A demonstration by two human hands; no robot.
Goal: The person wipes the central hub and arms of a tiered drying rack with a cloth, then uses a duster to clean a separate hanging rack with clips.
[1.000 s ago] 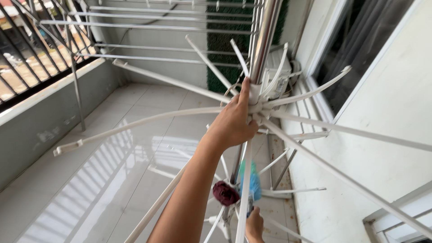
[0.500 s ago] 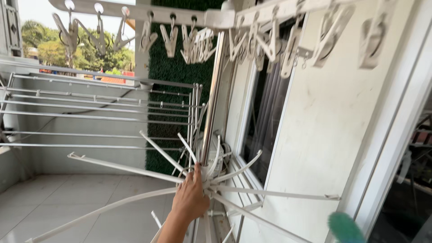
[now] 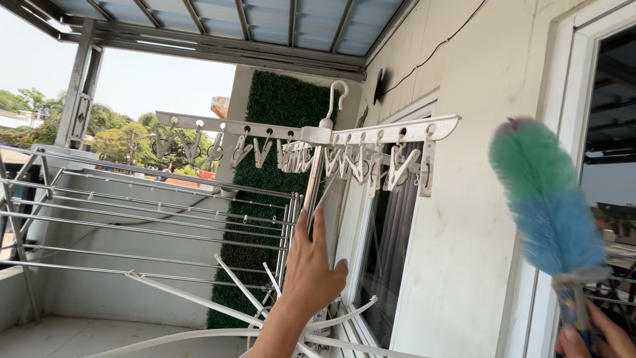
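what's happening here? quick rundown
A person stands on a balcony at a white umbrella-style drying rack. Their left hand grips the rack's shiny centre pole, below the clip hanger on top. Their right hand, at the bottom right corner, holds up a fluffy green-and-blue duster, raised near the wall and clear of the rack. A metal folding rack stands behind on the left.

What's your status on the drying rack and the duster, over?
Left hand gripping the rack's steel pole. Right hand holds the green-and-blue duster raised upright. Peg hanger overhead; the duster is clear of it.
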